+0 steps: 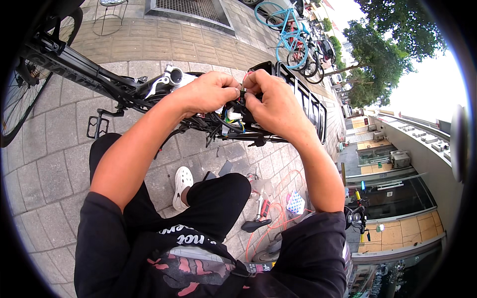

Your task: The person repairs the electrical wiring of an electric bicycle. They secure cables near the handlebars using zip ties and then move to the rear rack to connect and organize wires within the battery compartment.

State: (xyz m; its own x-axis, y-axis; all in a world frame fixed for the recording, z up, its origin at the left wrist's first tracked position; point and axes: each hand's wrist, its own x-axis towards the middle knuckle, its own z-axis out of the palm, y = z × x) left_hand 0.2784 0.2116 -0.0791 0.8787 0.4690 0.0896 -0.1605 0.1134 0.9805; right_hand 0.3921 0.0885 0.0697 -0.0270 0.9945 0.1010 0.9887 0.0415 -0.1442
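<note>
A black bicycle (pixel 74 64) is seen lying across the paved ground (pixel 54 159), its frame raised to the level of the hands, so the wiring can be reached. The left hand (pixel 206 93) and the right hand (pixel 275 104) are brought together over a bundle of wires (pixel 231 119) beside the frame. The fingers of both hands are pinched on a small black part between them. What this part is cannot be made out, because it is covered by the fingertips.
</note>
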